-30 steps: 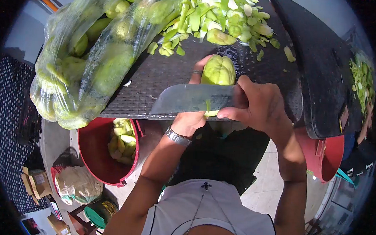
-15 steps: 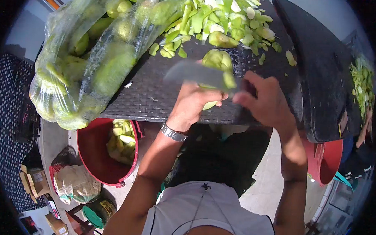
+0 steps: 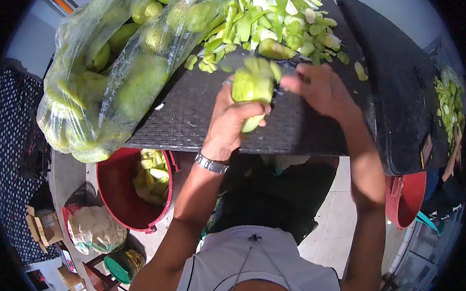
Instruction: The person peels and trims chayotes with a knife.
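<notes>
My left hand (image 3: 229, 119), with a metal watch at the wrist, is closed around a pale green vegetable (image 3: 253, 87) above the dark woven table (image 3: 193, 121). My right hand (image 3: 319, 89) is just right of the vegetable's far end, its fingers bent around the handle end of a knife, which is mostly hidden. The blade is smeared by motion behind the vegetable's top, where cut pieces stand away. Beyond the hands lies a pile of green peelings and slices (image 3: 293, 29), with a larger cut piece (image 3: 276, 49) at its near edge.
A clear plastic bag (image 3: 137, 85) full of green vegetables covers the table's left part. Below it stands a red bucket (image 3: 119, 193) holding cut pieces. At right are a black chair back (image 3: 394, 84), another red bucket (image 3: 410, 198) and more peelings (image 3: 450, 102).
The knife has swung from across the vegetable's near side to its far end. My left hand has moved left and tilted the vegetable; my right hand has moved away from me.
</notes>
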`<state>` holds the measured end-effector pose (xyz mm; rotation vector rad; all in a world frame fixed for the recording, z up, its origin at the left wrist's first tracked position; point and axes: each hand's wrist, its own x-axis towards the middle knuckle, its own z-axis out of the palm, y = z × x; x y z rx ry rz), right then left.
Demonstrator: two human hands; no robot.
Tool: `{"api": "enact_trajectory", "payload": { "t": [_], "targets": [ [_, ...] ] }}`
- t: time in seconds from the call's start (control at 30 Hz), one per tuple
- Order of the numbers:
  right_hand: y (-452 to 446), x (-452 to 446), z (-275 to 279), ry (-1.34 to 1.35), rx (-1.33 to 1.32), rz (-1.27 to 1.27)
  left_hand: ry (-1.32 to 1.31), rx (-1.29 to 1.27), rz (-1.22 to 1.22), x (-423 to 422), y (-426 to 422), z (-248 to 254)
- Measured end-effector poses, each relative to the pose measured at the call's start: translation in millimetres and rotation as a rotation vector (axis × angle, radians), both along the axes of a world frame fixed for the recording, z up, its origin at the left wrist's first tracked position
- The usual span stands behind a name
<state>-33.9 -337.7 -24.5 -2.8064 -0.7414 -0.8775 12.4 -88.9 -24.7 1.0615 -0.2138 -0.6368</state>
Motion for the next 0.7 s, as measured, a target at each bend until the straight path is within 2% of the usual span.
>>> {"api": "enact_trajectory", "payload": {
  "t": [0.07,0.13,0.2,0.27,0.37,0.43,0.53,0.57,0.63,0.7],
  "targets": [
    [-32,12,-2,0.32,0.122,-0.26,-0.039,-0.034,-0.009,-5,9,14],
    [-21,11,15,0.545,0.386,-0.397,-0.114,-0.037,-0.042,2,18,15],
    [1,10,48,0.757,0.618,-0.558,0.042,-0.159,-0.037,11,15,5],
    [9,9,54,0.803,0.738,-0.579,0.218,-0.259,-0.074,18,15,-3],
    [9,9,37,0.662,0.76,-0.44,0.244,-0.419,-0.171,22,19,-8],
    [24,-1,52,0.685,0.763,-0.399,0.02,-0.196,-0.121,16,17,-5],
    [47,-23,73,0.59,0.589,-0.166,-0.249,0.025,-0.154,12,13,9],
    [52,-26,77,0.571,0.544,-0.147,-0.434,0.198,-0.06,8,13,7],
    [58,-31,81,0.534,0.455,-0.112,-0.46,0.103,-0.013,8,10,-4],
    [56,-32,80,0.523,0.452,-0.084,-0.532,0.153,0.051,5,10,-7]
  ]
}}
